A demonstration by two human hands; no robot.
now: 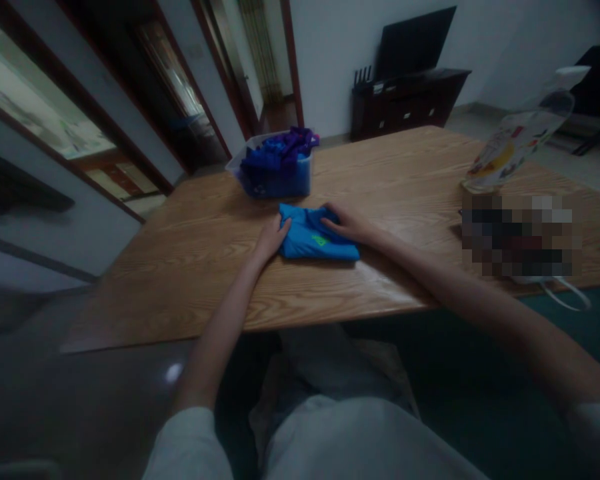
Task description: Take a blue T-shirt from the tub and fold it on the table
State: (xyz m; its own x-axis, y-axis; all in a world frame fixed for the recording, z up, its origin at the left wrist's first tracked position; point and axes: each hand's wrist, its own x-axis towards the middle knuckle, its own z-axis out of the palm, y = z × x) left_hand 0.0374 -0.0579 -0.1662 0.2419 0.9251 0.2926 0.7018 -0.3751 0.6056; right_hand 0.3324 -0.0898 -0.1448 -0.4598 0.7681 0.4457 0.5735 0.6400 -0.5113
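Grip: left hand (273, 236), right hand (349, 223) on blue cloth (303, 245), closure unclear | long axis sideways | print (319, 240) up

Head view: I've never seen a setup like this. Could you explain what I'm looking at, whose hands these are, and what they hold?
There is no machine here. One camera, worn on a person's head, looks forward and down, so the bare arms reaching in are the wearer's own.

On the wooden table lies a folded blue cloth with a green mark. The left hand is at its left edge; the right hand rests at its upper right. Both touch it, but how firmly isn't clear.

Beyond it stands a plastic bin heaped with blue and purple fabric. To the right is a large bottle; a pixelated patch hides whatever is nearby.
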